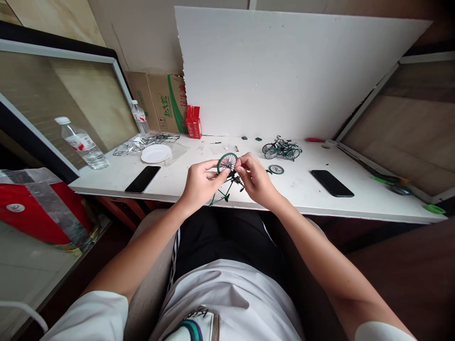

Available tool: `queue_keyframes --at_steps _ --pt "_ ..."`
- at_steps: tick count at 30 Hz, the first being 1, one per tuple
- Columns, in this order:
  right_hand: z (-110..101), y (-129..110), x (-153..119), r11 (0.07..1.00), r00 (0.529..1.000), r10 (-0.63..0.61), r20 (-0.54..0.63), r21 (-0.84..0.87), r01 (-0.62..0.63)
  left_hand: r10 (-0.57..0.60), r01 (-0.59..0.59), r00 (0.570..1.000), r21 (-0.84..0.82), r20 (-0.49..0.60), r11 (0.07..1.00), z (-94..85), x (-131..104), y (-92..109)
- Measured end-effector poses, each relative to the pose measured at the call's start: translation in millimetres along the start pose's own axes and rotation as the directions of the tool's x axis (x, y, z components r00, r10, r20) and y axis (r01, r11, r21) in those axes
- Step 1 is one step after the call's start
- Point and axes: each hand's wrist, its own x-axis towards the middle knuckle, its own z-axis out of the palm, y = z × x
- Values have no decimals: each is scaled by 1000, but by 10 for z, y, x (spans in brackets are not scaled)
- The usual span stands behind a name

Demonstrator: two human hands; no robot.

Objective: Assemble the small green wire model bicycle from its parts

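A green model bicycle [221, 195] is held up above the front edge of the white table, one spoked wheel [227, 162] uppermost and the frame hanging below. My left hand [202, 182] is closed on it from the left, thumb and fingers at the wheel's lower rim. From the right, my right hand [255, 177] pinches close to the wheel's hub; its fingertips hide whatever small part they grip. A loose spoked wheel [276, 169] lies flat on the table just right of my right hand. Farther back stand assembled model bicycles [282, 149], close together.
Phones lie at left [142, 179] and right [332, 183]. A white plate [156, 153], black parts frames [163, 138] and water bottles [85, 144] occupy the left side. A red box [194, 122] stands at the back, before a white board [284, 71].
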Motion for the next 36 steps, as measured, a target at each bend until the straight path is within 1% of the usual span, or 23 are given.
queue_keyframes --at_steps 3,6,12,19,32,36 --pt "3 -42 7 999 1000 -18 -21 -38 17 1 -1 1000 -20 15 1000 23 -35 48" --pt "12 -35 3 999 999 -23 -29 -46 22 -2 3 1000 -39 27 999 47 -64 75" --pt "22 12 -11 998 999 -37 -14 -55 36 -16 17 1000 -34 20 999 77 -83 67" --pt "48 -9 -9 998 999 -4 -34 -61 2 -32 32 999 -28 17 999 85 -89 88" --pt "138 36 -30 998 994 -16 -105 -60 9 -22 22 1000 -3 -16 1000 125 -117 49" --pt "144 27 -40 999 995 16 -96 -49 -21 -15 15 1000 17 -24 1000 126 -122 54"
